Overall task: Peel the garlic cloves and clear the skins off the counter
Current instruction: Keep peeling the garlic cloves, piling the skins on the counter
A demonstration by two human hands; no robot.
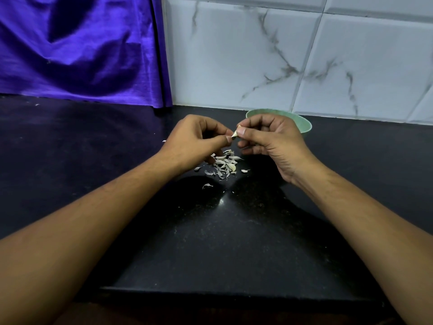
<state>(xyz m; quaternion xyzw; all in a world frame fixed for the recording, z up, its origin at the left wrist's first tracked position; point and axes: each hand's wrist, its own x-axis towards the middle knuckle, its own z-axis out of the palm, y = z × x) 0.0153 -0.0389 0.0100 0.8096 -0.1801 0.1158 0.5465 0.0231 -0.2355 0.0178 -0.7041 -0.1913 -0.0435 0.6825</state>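
Both hands work above the dark desk (234,242): the right hand (271,141) pinches a garlic clove (235,133) to steady it while the left hand (196,139) pinches its skin, so peelings fall onto the skins pile (223,165) before the green bowl (303,124).

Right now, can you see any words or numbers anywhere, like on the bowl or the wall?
None: no words, numbers or signs show on the green bowl, the marbled wall tiles, the purple cloth or the black counter.
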